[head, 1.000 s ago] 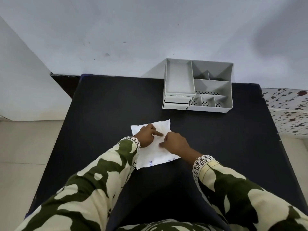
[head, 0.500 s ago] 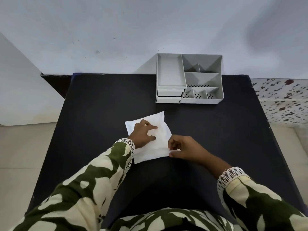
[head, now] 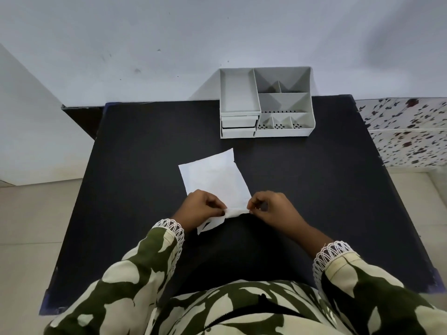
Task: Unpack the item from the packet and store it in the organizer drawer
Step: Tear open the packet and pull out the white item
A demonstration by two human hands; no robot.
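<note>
Black and matte, the table (head: pixel 145 189) fills most of the view, its far edge against a pale wall. At the far edge, right of the middle, stands the grey plastic organizer (head: pixel 266 102), an open tray on its left side above two stacked drawers (head: pixel 239 126), both of which look pushed in. The white packet (head: pixel 212 177) lies flat near the table's middle, slanted, its far end towards the organizer and well apart from it. Its near end is taken up by both hands: the left hand (head: pixel 200 209) is curled with thumb and fingertips pinched on the near left part of that end, and the right hand (head: pixel 271 209) is curled likewise, pinching the near right corner, the strip between them drawn taut. Whether the seal has begun to part cannot be told from here, since the fingers cover it. The step in hand looks to be the opening of the packet, so the task is at its start. Next the hands would need to pull apart or tear along that end, then draw out the item, and one drawer must be slid open before anything can be stored.
</note>
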